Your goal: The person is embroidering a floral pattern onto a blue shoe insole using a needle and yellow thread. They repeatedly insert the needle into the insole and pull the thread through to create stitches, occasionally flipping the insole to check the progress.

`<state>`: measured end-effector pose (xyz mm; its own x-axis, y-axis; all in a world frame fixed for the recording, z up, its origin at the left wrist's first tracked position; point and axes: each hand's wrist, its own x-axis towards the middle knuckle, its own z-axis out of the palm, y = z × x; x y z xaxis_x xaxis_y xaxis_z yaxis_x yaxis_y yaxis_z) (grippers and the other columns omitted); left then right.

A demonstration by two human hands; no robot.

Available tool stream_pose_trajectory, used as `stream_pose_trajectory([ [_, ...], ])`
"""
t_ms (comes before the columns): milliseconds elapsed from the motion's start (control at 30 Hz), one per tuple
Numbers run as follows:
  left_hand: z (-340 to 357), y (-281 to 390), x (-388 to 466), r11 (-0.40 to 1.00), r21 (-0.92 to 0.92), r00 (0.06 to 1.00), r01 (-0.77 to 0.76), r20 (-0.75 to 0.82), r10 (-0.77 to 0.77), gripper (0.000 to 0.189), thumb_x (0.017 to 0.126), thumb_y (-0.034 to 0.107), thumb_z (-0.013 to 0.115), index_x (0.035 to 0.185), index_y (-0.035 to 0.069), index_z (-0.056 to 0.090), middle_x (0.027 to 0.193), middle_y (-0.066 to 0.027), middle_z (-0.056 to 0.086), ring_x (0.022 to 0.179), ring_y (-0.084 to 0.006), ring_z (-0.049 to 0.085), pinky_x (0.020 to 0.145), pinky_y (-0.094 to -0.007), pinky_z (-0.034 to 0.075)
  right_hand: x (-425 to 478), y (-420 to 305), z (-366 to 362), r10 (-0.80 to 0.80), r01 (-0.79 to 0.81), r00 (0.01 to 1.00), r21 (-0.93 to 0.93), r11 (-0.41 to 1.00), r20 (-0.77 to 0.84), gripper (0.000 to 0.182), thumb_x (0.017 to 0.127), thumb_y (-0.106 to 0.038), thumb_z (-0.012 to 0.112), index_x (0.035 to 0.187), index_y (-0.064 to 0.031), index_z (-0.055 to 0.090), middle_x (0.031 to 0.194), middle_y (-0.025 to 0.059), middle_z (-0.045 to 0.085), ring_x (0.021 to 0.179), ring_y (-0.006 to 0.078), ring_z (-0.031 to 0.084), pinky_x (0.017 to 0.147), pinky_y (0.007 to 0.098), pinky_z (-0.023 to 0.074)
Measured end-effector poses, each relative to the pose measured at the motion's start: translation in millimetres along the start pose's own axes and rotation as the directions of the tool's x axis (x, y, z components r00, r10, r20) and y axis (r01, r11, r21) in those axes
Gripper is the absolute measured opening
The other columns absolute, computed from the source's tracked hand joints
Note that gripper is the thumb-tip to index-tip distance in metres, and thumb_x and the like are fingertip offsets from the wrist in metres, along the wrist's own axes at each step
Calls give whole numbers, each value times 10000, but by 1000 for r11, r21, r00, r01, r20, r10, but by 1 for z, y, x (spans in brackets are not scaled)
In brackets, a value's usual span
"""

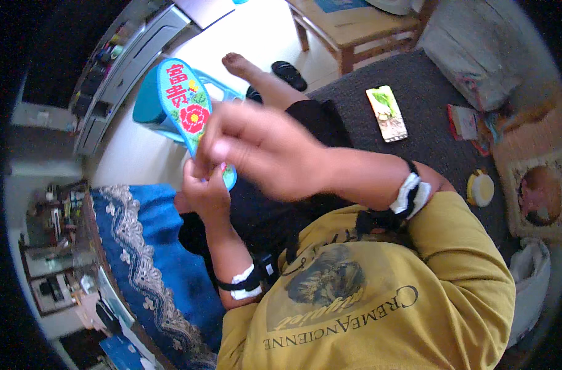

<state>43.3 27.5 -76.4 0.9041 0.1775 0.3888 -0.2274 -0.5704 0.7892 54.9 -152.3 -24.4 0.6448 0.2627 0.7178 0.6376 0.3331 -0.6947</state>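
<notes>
My left hand [207, 192] grips a cross-stitched shoe insole [194, 118] near its narrow middle and heel. The insole has a light blue edge, red characters, a red flower and green and yellow stitching; its broad end points up and away from me. My right hand [267, 150], blurred, is raised in front of the insole's lower part, its fingers curled and the thumb near them. Whether it pinches a needle or thread cannot be told. It hides part of the insole. White pads under black straps sit on both forearms.
On the dark grey couch seat [355, 78] at right lie a lit smartphone [387, 113] and a round yellow-and-white case [481, 188]. A teal stool [149, 99] stands beyond the insole, near black slippers [289, 76] and a wooden table [341, 27]. Blue lace-trimmed cloth [165, 240] hangs at left.
</notes>
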Motion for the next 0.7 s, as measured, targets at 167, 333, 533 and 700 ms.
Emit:
stream_pose_trajectory([
  [167,-42,-47,12,954,297,972,51,-234,21,237,867,222,636,866,-11,594,766,-179,637,672,-309,614,614,-409,464,9,1,-81,374,-125,909,739,662,-181,169,939,-174,531,803,-74,529,652,36,543,559,141,519,526,274,446],
  [333,-109,-91,7,841,524,914,134,-393,99,254,863,217,621,887,-33,583,818,-205,642,730,-348,617,662,-434,469,-32,15,-237,404,-43,707,536,843,-581,187,943,-147,540,767,-97,499,588,-15,356,520,119,356,510,268,335],
  [533,-156,-105,-8,794,522,786,312,-611,92,227,838,152,615,870,-71,586,804,-261,637,738,-423,620,671,-486,471,-83,13,-344,374,-68,293,371,926,-880,256,973,-148,500,731,-105,428,592,-19,239,521,113,235,485,284,239],
  [700,-133,-107,1,992,13,821,122,-563,-94,138,873,92,622,937,-29,607,861,-72,659,751,-154,631,692,-288,514,-69,20,-302,212,-270,294,132,954,-932,128,963,-119,527,869,-36,555,651,-11,411,538,106,358,491,250,307],
])
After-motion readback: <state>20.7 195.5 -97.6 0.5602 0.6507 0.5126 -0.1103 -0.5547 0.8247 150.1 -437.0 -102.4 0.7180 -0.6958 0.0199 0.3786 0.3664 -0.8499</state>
